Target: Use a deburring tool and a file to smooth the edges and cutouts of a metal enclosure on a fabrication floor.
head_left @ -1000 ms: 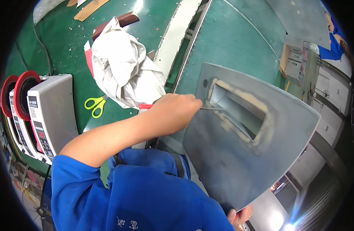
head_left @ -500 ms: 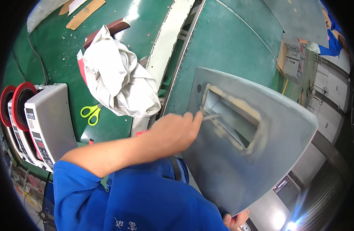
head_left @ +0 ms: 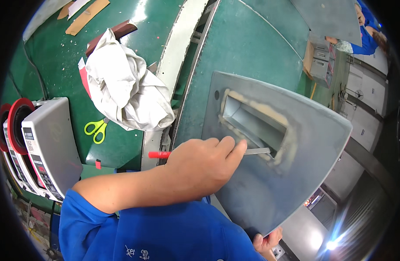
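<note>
Green tabletop (head_left: 56, 65) carries grey metal panel (head_left: 304, 174) with rectangular recess. Left hand (head_left: 204, 167) clenched around red-handled file (head_left: 158, 154), blade tip at recess lower edge. Right hand (head_left: 267, 241) grips panel's bottom corner. White cloth (head_left: 126, 91) left of panel; yellow scissors (head_left: 95, 129) just below cloth; grey devices (head_left: 48, 143) further left.

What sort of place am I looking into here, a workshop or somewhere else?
Most likely a factory or fabrication workshop: green work tables, a grey sheet-metal panel with filler round its opening, grey machines with red reels, and a crumpled white rag beside yellow-handled scissors.
</note>
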### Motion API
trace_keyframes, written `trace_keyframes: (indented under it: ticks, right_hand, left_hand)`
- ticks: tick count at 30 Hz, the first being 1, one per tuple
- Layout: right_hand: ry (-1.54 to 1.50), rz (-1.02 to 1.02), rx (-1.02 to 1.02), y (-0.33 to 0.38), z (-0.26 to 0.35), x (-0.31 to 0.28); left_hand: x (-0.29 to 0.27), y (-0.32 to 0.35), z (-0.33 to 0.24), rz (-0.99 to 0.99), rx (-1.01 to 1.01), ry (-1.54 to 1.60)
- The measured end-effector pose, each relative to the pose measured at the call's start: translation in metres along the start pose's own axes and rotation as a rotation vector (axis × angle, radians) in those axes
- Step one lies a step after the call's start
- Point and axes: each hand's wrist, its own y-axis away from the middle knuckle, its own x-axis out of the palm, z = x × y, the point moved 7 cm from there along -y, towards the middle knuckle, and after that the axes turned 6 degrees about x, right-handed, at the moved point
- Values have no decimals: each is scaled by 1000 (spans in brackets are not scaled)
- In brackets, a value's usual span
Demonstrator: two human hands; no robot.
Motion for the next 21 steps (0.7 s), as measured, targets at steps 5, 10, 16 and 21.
trace_keyframes:
  ticks: [5, 10, 16, 21]
  right_hand:
    - [13, 64, 39, -17, 14, 5]
    - [11, 74, -109, -23, 25, 7]
    - [-7, 41, 8, -18, 23, 8]
    - [7, 83, 30, -17, 20, 7]
  left_hand:
    - [-12, 1, -10, -15, 70, -36]
    - [-11, -5, -30, 8, 135, -268]
    - [-20, 6, -40, 25, 126, -369]
    - [-21, 9, -46, -75, 163, -364]
